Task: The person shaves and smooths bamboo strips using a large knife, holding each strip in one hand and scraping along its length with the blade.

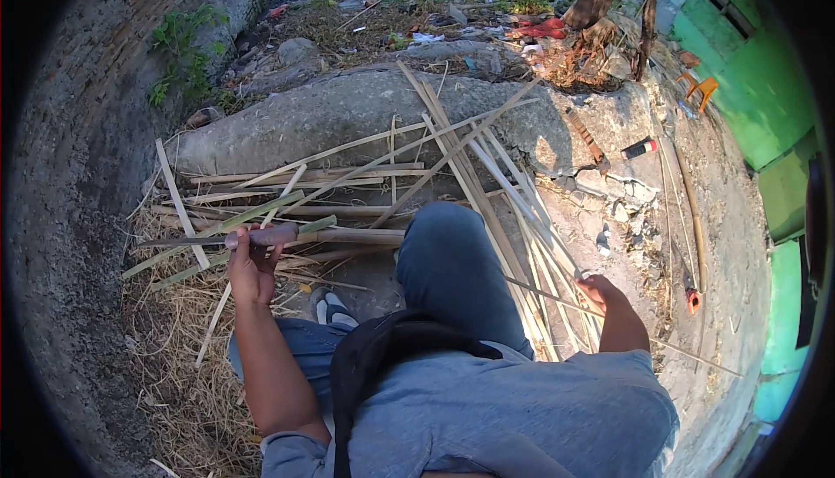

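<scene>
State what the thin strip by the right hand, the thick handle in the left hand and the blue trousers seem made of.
Strip: probably bamboo or wood, unvarnished; it is slender, tan and dull.
Handle: possibly wood, dull greyish-purple; too small to make out grain.
Trousers: likely denim, matte; the blue is uneven in tone.
</scene>
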Available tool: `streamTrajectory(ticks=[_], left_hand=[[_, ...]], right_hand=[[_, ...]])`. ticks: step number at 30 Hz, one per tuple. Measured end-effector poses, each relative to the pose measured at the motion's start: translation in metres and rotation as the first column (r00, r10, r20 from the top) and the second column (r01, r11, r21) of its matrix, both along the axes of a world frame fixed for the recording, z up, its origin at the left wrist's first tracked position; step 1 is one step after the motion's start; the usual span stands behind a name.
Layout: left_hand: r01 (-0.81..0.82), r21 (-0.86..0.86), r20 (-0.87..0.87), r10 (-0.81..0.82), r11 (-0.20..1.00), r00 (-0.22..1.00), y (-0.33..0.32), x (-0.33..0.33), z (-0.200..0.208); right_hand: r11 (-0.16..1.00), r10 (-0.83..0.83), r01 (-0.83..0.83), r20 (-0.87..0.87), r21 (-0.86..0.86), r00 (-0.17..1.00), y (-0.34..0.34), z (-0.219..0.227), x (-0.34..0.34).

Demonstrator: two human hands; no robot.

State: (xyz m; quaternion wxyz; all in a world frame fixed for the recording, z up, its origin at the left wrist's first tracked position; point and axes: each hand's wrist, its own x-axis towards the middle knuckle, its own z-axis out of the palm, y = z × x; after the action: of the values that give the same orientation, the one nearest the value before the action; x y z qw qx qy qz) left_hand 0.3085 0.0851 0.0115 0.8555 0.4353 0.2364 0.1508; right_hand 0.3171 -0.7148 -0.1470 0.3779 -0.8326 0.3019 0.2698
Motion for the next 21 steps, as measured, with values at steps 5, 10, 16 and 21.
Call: streamTrajectory(ticks=[5,10,16,21], left_hand=[[0.050,-0.079,0.057,-0.045,0.996,0.997,-0.019,0.020,-0.010],[-0.048,0.059,-0.020,0.049,0.997,0.999,-0.002,-0.009,0.004],[-0.052,0.064,-0.012,0.053,0.997,0.999,-0.007,-0.009,0.006],[0.014,-0.004,0.030,-0.014,1.000,0.999,-0.013,0.003,0.004]], right_hand=[[0.987,-0.058,0.068,0.071,-0.148,0.996,-0.084,-0.032,-0.024],[0.897,0.091,-0.052,0.070,-0.440,0.993,-0.010,-0.010,-0.006],[0.771,-0.014,0.263,0.398,-0.580,0.917,-0.006,0.038,-0.021],[0.575,0.034,0.641,0.797,-0.509,0.603,-0.004,0.083,0.010]])
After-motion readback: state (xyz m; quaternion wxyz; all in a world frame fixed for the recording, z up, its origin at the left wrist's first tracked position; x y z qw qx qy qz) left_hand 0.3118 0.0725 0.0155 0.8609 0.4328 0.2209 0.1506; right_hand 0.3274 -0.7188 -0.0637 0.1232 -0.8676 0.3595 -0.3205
